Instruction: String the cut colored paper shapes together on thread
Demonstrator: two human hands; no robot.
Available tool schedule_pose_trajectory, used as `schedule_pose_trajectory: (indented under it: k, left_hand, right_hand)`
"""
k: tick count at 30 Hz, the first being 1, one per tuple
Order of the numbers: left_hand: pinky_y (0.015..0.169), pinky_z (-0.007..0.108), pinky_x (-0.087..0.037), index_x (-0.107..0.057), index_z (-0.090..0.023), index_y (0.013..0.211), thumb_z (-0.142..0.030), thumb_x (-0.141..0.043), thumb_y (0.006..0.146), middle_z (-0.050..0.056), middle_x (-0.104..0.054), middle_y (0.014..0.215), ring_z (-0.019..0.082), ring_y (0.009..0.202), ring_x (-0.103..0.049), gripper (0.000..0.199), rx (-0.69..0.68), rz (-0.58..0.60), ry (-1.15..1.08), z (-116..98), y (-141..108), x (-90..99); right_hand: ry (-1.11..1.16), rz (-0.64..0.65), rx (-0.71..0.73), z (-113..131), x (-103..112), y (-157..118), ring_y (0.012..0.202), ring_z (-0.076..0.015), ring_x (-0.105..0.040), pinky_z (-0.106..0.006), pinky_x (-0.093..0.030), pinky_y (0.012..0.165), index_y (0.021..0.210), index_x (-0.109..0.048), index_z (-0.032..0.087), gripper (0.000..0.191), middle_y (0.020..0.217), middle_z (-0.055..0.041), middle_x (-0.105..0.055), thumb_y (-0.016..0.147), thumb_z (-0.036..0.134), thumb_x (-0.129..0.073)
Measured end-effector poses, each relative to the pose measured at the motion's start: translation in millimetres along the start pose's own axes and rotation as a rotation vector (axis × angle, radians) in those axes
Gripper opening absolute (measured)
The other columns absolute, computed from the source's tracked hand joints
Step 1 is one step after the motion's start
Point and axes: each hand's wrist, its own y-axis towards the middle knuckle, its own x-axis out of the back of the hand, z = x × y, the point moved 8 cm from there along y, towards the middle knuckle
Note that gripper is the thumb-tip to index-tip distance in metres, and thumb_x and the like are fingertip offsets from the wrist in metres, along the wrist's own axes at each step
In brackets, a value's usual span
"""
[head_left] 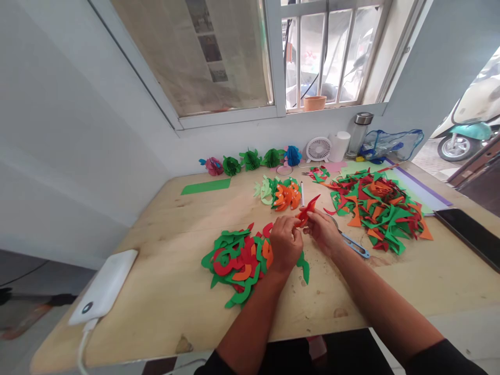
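One red paper piece (310, 208) was held above the table (167, 291), in two hands. It was gripped by the fingertips of the right hand (322, 232); its lower end was pinched in the curled fingers of the left hand (286, 242). One pile of cut shapes (238, 263) was noted beside the left hand, one pile of scraps (385, 205) right of the right hand; overlapping pieces could not be counted. Five paper figures (250, 160) were counted along the wall (226, 139): three green, one mainly pink, one blue.
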Motion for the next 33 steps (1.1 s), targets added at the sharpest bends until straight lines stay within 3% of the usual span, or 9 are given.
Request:
schedule_pose_trajectory:
  k: [3,5,10,14,19,22,26,30,33]
  left_hand:
    - [0.076,0.032,-0.049,-0.059,-0.020,0.079,0.001,-0.044,0.064,0.005,-0.066,0.086,0.020,0.086,-0.062,0.029,-0.004,-0.001,-0.121,-5,0,3.0]
    - [0.078,0.032,-0.050,-0.058,-0.020,0.080,-0.003,-0.045,0.068,0.005,-0.066,0.088,0.019,0.087,-0.063,0.025,0.063,-0.025,-0.231,-2,0,6.2]
    - [0.072,0.028,-0.050,-0.060,-0.019,0.087,-0.019,-0.050,0.078,0.003,-0.066,0.084,0.016,0.078,-0.064,0.013,0.441,-0.116,-0.449,33,-4,4.0]
    - [0.059,0.025,-0.049,-0.062,-0.016,0.089,-0.029,-0.058,0.075,0.004,-0.068,0.078,0.014,0.065,-0.064,0.019,0.710,-0.027,-0.815,53,-9,-23.6]
    - [0.044,0.020,-0.041,-0.065,-0.014,0.082,-0.043,-0.067,0.067,0.000,-0.061,0.061,0.008,0.044,-0.051,0.033,0.949,0.130,-1.073,48,-20,-43.1]
    - [0.041,0.018,-0.036,-0.062,-0.013,0.073,-0.045,-0.073,0.060,-0.001,-0.058,0.060,0.007,0.045,-0.049,0.036,1.014,0.147,-1.092,45,-24,-40.5]
    - [0.043,0.018,-0.037,-0.059,-0.014,0.070,-0.041,-0.072,0.060,-0.002,-0.056,0.057,0.007,0.046,-0.049,0.032,1.013,0.083,-1.096,49,-22,-35.2]
    - [0.055,0.020,-0.044,-0.061,-0.013,0.072,-0.035,-0.069,0.062,0.000,-0.060,0.064,0.009,0.056,-0.056,0.025,0.989,-0.012,-1.067,60,-21,-31.7]
    - [0.054,0.020,-0.043,-0.061,-0.013,0.071,-0.034,-0.068,0.063,0.000,-0.059,0.063,0.008,0.055,-0.055,0.024,1.000,0.019,-1.018,61,-23,-33.7]
  right_hand:
    - [-0.031,-0.020,0.016,0,4,2,0.054,-0.0096,-0.053,-0.022,-0.038,0.048,0.088,-0.067,0.019,0.024,0.069,-0.0005,-0.066,0.068,0.032,-0.065]
    - [-0.065,-0.030,0.004,-2,6,2,0.052,-0.0096,-0.051,-0.022,-0.037,0.048,0.087,-0.067,0.018,0.024,0.068,-0.0011,-0.066,0.069,0.032,-0.063]
    - [-0.154,0.072,-0.046,-5,-5,-2,0.061,-0.0135,-0.057,-0.023,-0.037,0.050,0.090,-0.068,0.016,0.027,0.068,-0.0034,-0.068,0.069,0.031,-0.059]
    - [-0.161,0.188,-0.089,-9,-16,-7,0.057,-0.0135,-0.057,-0.024,-0.040,0.052,0.080,-0.068,0.016,0.020,0.064,-0.0030,-0.067,0.068,0.030,-0.061]
    - [-0.155,0.194,-0.172,-20,-13,-10,0.055,-0.0127,-0.055,-0.023,-0.041,0.052,0.071,-0.065,0.017,0.014,0.062,-0.0018,-0.065,0.067,0.031,-0.065]
    - [-0.186,0.175,-0.183,-22,-10,-11,0.055,-0.0121,-0.055,-0.023,-0.041,0.051,0.070,-0.064,0.017,0.013,0.061,-0.0007,-0.064,0.066,0.029,-0.066]
    - [-0.318,0.229,-0.146,-20,-14,-9,0.047,-0.0092,-0.048,-0.021,-0.036,0.045,0.069,-0.064,0.017,0.014,0.055,0.0021,-0.059,0.068,0.031,-0.064]
    - [-0.400,0.070,0.012,-1,-1,0,0.047,-0.0080,-0.046,-0.020,-0.030,0.042,0.071,-0.064,0.018,0.021,0.059,0.0020,-0.060,0.067,0.038,-0.066]
    - [-0.446,-0.010,0.130,13,5,2,0.051,-0.0093,-0.048,-0.021,-0.030,0.044,0.072,-0.064,0.019,0.027,0.064,0.0000,-0.063,0.068,0.045,-0.065]
